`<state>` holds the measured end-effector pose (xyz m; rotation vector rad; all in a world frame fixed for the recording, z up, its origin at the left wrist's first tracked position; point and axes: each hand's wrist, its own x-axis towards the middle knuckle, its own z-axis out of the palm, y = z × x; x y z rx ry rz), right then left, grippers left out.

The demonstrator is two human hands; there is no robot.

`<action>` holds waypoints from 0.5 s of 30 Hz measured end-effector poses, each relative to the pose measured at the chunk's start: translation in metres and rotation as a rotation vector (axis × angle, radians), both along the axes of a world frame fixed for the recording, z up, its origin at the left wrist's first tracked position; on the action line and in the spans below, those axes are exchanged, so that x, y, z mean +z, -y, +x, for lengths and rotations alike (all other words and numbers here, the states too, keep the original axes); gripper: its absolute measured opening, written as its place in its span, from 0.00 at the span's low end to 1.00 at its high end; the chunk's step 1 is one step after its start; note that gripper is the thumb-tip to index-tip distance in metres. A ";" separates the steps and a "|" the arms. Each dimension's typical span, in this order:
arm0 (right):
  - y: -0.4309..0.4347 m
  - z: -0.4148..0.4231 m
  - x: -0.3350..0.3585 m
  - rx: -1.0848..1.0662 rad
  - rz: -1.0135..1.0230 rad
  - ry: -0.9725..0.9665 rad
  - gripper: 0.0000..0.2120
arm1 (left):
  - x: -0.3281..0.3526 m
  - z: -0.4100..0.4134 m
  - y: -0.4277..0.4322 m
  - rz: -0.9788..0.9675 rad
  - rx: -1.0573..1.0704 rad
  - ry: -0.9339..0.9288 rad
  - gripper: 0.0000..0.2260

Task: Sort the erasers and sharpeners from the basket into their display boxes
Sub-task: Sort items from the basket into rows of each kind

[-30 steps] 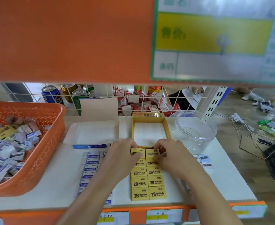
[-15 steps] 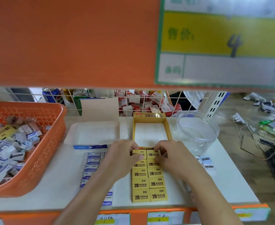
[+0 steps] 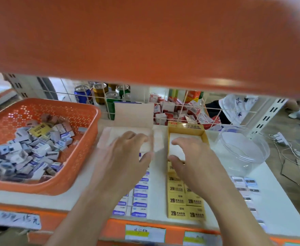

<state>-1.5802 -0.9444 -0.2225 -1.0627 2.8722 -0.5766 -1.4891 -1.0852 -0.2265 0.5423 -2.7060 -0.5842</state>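
Left hand (image 3: 126, 162), fingers spread and empty, hovers over white cardboard display box (image 3: 110, 137) holding blue-and-white erasers (image 3: 139, 204). Right hand (image 3: 195, 162), likewise spread and empty, over yellow cardboard display box (image 3: 185, 129) with rows of yellow 2B erasers (image 3: 176, 213). Orange perforated plastic basket (image 3: 90, 132), at left, holds the unsorted heap

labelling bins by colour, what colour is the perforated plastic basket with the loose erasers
Orange. The perforated plastic basket shows best in the head view, at left.

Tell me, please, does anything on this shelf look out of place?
One yellow eraser lies among the white-and-blue ones in the orange basket, away from the yellow rows on the shelf. Nothing looks spilled or damaged.
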 end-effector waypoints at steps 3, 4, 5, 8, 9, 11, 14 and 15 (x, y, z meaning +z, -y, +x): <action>0.036 0.017 0.006 0.143 -0.006 -0.058 0.20 | 0.012 0.033 0.029 -0.028 0.092 0.043 0.17; 0.050 0.023 0.009 0.187 -0.011 -0.057 0.20 | 0.015 0.046 0.042 -0.016 0.132 0.062 0.16; 0.065 0.030 0.011 0.232 -0.025 -0.049 0.20 | 0.017 0.059 0.056 -0.005 0.177 0.081 0.15; 0.111 0.051 0.018 0.374 -0.108 -0.035 0.17 | 0.022 0.102 0.102 0.025 0.367 0.165 0.15; 0.128 0.057 0.018 0.421 -0.115 -0.031 0.17 | 0.023 0.115 0.119 0.032 0.426 0.221 0.16; 0.164 0.068 0.016 0.496 -0.093 -0.032 0.16 | 0.023 0.132 0.153 0.044 0.490 0.375 0.16; 0.210 0.081 0.008 0.588 0.068 -0.072 0.14 | 0.019 0.138 0.192 0.028 0.440 0.581 0.16; 0.222 0.086 0.005 0.612 0.168 -0.081 0.13 | 0.017 0.138 0.199 0.020 0.398 0.636 0.17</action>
